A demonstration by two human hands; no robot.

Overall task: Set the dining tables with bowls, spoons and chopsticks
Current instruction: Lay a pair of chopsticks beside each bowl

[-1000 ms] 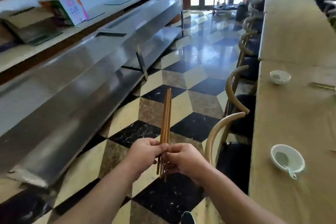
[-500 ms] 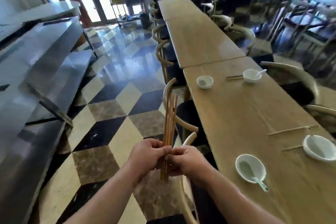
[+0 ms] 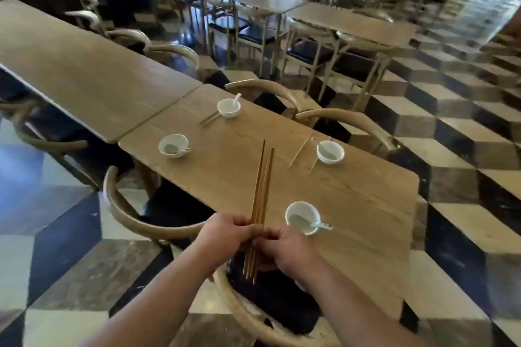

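Note:
Both hands hold a bundle of brown chopsticks (image 3: 262,186), tips pointing away over the wooden table (image 3: 352,200). My left hand (image 3: 222,236) and my right hand (image 3: 284,248) grip the bundle near its lower end, above a chair seat. Several white bowls stand on the table, each with a spoon: a near bowl (image 3: 302,217) beside my right hand, a left bowl (image 3: 172,145), a far bowl (image 3: 228,107) and a right bowl (image 3: 329,151). Chopsticks lie beside the far bowl (image 3: 209,118) and on either side of the right bowl (image 3: 300,150).
A bare wooden table (image 3: 84,65) adjoins at the far left. Curved wooden chairs (image 3: 127,214) line both long sides; one black-seated chair (image 3: 270,304) is right below my hands. More tables and chairs (image 3: 338,22) fill the back. The floor is checkered.
The view swung right from the steel counter and floor onto the set table. My hands kept hold of the chopstick bundle and now hover at the table's near edge.

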